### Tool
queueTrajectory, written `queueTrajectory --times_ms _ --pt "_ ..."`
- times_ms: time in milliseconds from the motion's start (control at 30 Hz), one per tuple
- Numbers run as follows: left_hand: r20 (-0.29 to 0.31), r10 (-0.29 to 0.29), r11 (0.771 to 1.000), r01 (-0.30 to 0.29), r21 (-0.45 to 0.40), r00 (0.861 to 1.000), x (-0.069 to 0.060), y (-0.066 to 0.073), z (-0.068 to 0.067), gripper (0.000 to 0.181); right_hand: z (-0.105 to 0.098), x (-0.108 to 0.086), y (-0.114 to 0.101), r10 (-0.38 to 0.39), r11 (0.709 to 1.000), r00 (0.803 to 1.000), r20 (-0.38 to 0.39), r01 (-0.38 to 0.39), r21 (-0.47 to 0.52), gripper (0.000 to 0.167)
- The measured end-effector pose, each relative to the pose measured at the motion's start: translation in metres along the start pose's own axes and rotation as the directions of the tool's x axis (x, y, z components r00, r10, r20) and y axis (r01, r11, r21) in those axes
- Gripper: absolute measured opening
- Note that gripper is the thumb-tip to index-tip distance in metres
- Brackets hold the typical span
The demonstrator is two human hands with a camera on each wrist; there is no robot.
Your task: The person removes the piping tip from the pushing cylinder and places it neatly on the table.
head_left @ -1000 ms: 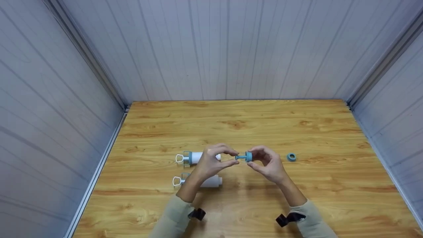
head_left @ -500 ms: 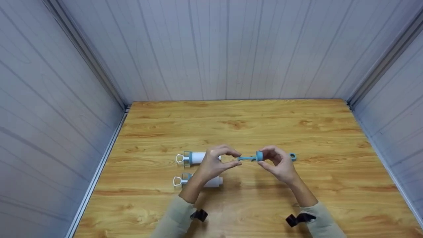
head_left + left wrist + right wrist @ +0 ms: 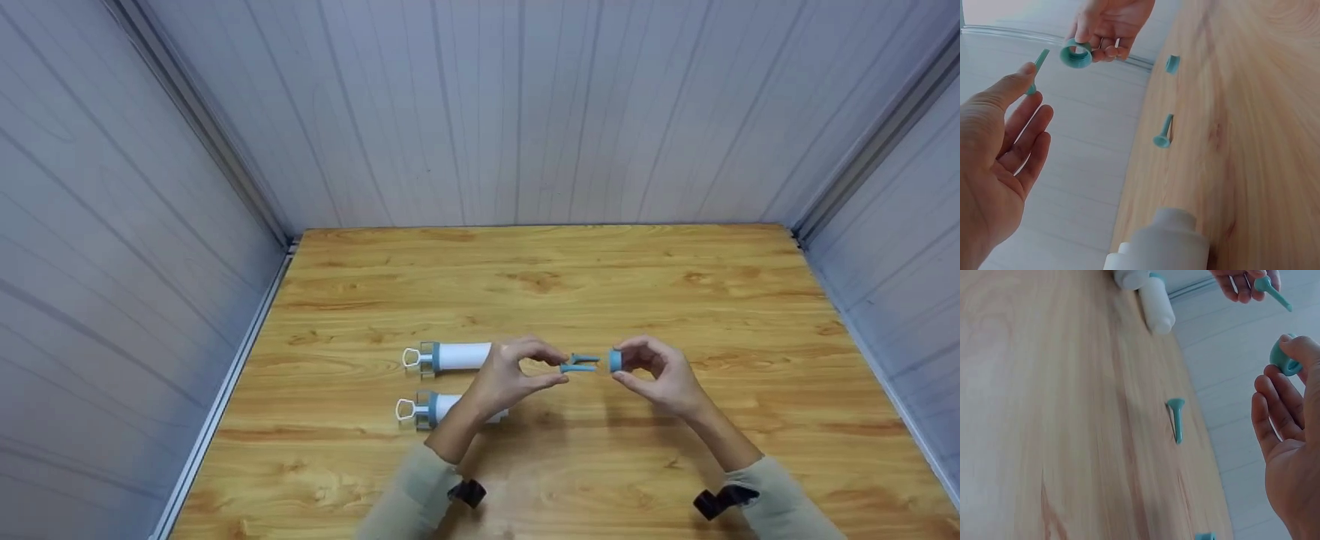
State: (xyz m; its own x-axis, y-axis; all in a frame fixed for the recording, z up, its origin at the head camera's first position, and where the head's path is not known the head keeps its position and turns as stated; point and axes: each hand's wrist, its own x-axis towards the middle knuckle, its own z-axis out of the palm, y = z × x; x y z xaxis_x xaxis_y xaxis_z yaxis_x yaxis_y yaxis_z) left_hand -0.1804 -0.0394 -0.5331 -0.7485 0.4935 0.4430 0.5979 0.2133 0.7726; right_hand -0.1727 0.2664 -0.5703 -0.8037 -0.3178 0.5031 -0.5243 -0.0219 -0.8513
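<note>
My left hand pinches a slim teal stem with a flared end between thumb and fingertip, its narrow end pointing right. Across a small gap, my right hand holds a teal ring-shaped cap by its rim; in the left wrist view the opening of this cap faces the stem. A second teal stem of the same kind lies on the table beneath the hands. Another teal ring rests on the wood, hidden in the head view by my right hand.
Two white cylinders with teal collars and white loop handles, an upper one and a lower one, lie left of the hands, partly covered by my left hand and forearm. Pale panels wall in the wooden table.
The stem and the cap, in line and together a second ago, are now apart. Both hands have shifted right, the right one farther. The ring on the table has become covered in the head view.
</note>
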Motion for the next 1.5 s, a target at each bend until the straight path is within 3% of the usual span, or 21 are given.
queueTrajectory --times_ms 300,600,900,1267,1500 --pt "0.037 -0.042 0.998 0.043 -0.035 0.998 0.003 0.004 0.016 0.023 -0.026 -0.012 -0.002 0.014 0.997 1.000 0.000 -0.014 -0.070 0.040" --pt "0.060 -0.083 0.994 0.087 -0.067 0.995 0.005 0.005 0.028 0.022 -0.050 -0.025 -0.009 0.059 0.988 0.996 -0.070 -0.068 -0.137 0.040" --pt "0.032 -0.051 0.991 0.054 -0.124 0.998 0.006 -0.003 0.046 0.020 -0.062 -0.042 -0.004 0.119 0.958 0.993 -0.028 -0.122 -0.259 0.041" --pt "0.091 -0.185 0.965 0.198 -0.170 0.979 -0.002 -0.014 0.063 0.023 -0.075 -0.052 0.002 0.193 0.927 0.981 0.021 -0.176 -0.330 0.038" --pt "0.099 -0.284 0.941 0.297 -0.161 0.954 -0.006 -0.019 0.070 0.021 -0.087 -0.054 0.002 0.268 0.902 0.958 0.098 -0.214 -0.375 0.039"
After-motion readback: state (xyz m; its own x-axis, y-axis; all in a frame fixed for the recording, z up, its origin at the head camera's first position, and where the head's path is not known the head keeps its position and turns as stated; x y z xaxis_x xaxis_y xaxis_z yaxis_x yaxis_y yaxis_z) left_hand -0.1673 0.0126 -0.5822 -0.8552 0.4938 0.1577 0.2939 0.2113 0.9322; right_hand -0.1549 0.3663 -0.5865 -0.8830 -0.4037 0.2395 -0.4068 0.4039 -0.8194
